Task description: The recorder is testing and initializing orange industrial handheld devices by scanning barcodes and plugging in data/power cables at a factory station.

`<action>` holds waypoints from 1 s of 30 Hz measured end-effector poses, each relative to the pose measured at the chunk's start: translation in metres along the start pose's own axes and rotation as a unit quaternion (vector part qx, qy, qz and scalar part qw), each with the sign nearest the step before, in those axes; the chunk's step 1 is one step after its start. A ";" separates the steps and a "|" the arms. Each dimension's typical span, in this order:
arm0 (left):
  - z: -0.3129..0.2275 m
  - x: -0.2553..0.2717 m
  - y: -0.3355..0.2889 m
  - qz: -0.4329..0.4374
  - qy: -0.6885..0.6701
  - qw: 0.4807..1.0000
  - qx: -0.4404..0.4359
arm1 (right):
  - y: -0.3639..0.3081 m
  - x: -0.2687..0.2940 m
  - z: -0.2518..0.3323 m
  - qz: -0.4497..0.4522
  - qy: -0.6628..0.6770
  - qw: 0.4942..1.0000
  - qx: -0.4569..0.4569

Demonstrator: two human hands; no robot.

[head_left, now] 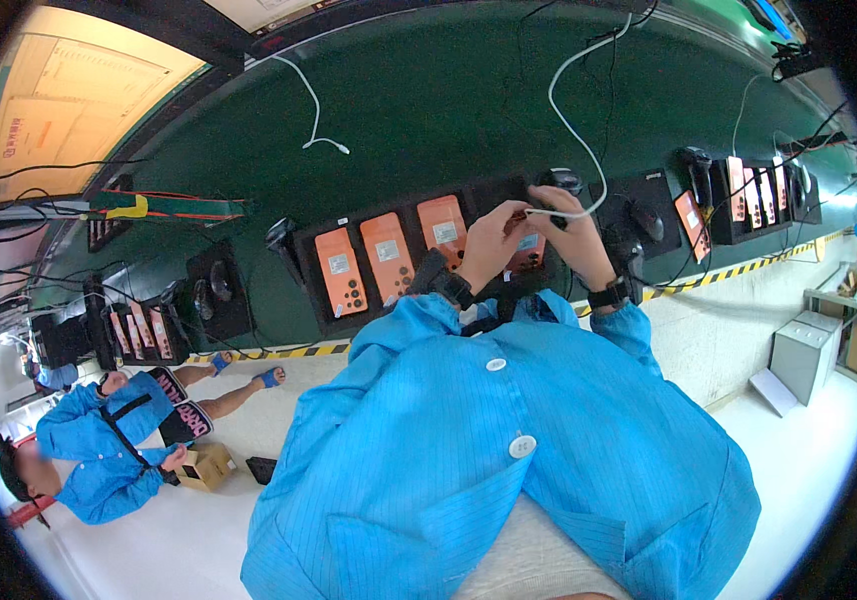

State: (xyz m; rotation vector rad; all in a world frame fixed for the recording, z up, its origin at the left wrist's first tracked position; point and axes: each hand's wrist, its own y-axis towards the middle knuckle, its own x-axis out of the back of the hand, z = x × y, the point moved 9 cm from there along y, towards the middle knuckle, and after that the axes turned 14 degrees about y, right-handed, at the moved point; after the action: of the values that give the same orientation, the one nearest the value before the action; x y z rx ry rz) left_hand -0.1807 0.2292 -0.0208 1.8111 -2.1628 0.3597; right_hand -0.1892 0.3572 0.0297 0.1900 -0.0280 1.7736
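Note:
My left hand (494,245) is closed on the upper end of an orange phone (531,243) with a pale label on its back. My right hand (577,245) pinches the plug end of a white cable (589,150) against the same end. Whether the plug sits in the phone's port is hidden by my fingers. To the left, more orange phones (386,255) lie in a black tray (324,316), camera lenses toward me. The tray's right part lies under my hands.
Black scanners (284,245) and computer mice (647,220) stand along the green bench (399,120). Another white cable (314,110) lies farther back. At right is another tray of phones (754,192). A person (109,440) in blue is at the left beside a cardboard box (207,467).

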 end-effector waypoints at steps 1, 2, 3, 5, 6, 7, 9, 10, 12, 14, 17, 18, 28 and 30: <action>-0.001 0.001 -0.002 -0.017 -0.011 1.000 -0.011 | 0.001 -0.009 0.005 0.044 -0.104 0.993 0.037; -0.002 0.003 -0.004 -0.034 -0.023 0.999 -0.022 | 0.000 -0.008 -0.003 0.047 -0.035 0.998 -0.014; -0.001 0.005 -0.006 -0.043 -0.017 0.999 -0.015 | 0.001 -0.006 -0.004 0.044 -0.031 0.998 -0.021; 0.001 0.009 -0.009 -0.063 -0.005 0.998 0.000 | 0.003 0.002 -0.008 0.038 -0.024 0.998 -0.035; 0.001 0.006 -0.009 -0.035 0.003 0.999 0.004 | 0.005 0.001 -0.002 0.045 -0.040 0.998 -0.018; 0.002 0.004 -0.009 -0.007 0.010 1.000 0.008 | 0.005 0.002 -0.001 0.032 -0.019 0.999 -0.033; 0.002 0.000 -0.010 0.025 0.024 0.999 0.012 | 0.006 0.001 -0.001 0.007 0.024 0.998 -0.061; 0.003 -0.001 -0.011 0.030 0.031 0.999 0.013 | 0.007 -0.001 0.002 0.005 0.025 0.998 -0.064; 0.003 -0.002 -0.011 0.027 0.034 0.999 0.006 | 0.010 -0.005 0.006 -0.001 0.027 0.997 -0.067; 0.004 -0.002 -0.010 0.011 0.026 1.000 -0.009 | 0.008 -0.008 0.002 0.003 0.047 0.997 -0.060; 0.002 -0.002 -0.009 0.027 0.049 0.998 -0.005 | 0.008 -0.008 0.001 0.005 0.022 0.999 -0.040; 0.001 -0.002 -0.010 0.026 0.048 0.999 -0.004 | 0.007 -0.007 0.002 0.005 0.004 0.999 -0.031; -0.004 0.001 -0.011 -0.003 0.043 0.999 -0.024 | 0.004 -0.011 0.009 0.004 -0.012 0.999 -0.033; -0.003 0.000 -0.012 -0.003 0.038 0.999 -0.023 | 0.002 -0.008 0.004 -0.004 -0.005 0.999 -0.033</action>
State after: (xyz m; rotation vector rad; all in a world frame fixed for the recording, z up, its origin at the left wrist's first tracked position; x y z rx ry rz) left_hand -0.1692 0.2283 -0.0183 1.7513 -2.0962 0.3679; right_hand -0.1895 0.3486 0.0326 0.1522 -0.0924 1.7607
